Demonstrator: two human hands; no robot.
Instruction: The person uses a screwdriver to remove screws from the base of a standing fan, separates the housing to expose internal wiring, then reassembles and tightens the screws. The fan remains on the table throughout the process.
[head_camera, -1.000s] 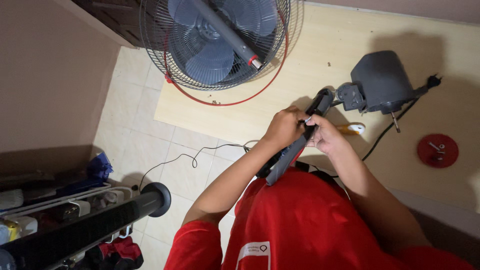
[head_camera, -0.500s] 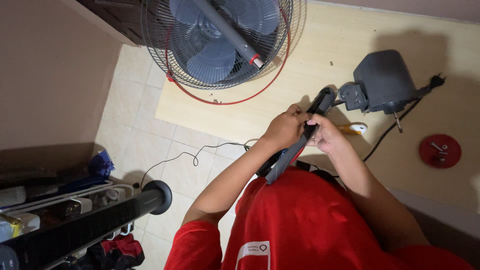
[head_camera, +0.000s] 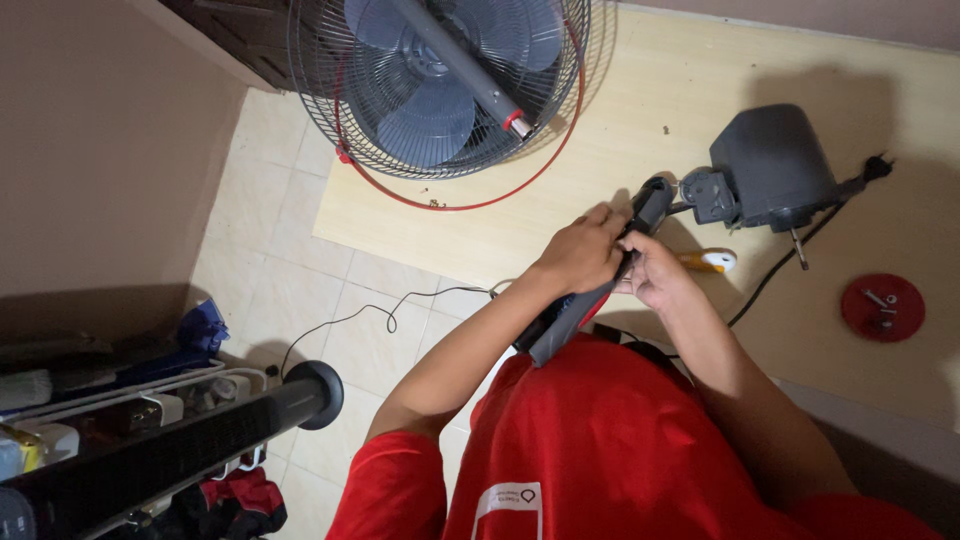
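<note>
My left hand (head_camera: 583, 250) and my right hand (head_camera: 653, 272) both grip a long dark grey fan neck piece (head_camera: 560, 328) with a red stripe, held over my lap. Its far end (head_camera: 652, 200) joins the grey fan motor housing (head_camera: 770, 168), which lies on the wooden board (head_camera: 640, 90). A yellow-handled screwdriver (head_camera: 707, 260) lies just beyond my right hand. The fan's wire guard with blue-grey blades (head_camera: 440, 80) rests on the board farther away, with a grey pole (head_camera: 455, 62) across it.
A red round cap (head_camera: 882, 306) holding small screws sits at the right. A black power cord and plug (head_camera: 873, 168) trail from the motor. A thin wire (head_camera: 380, 310) crosses the floor tiles. A black stand base (head_camera: 300, 395) and cluttered items (head_camera: 110, 400) fill the lower left.
The view has shifted slightly. My hands keep their grip on the neck piece with only small finger movements.
</note>
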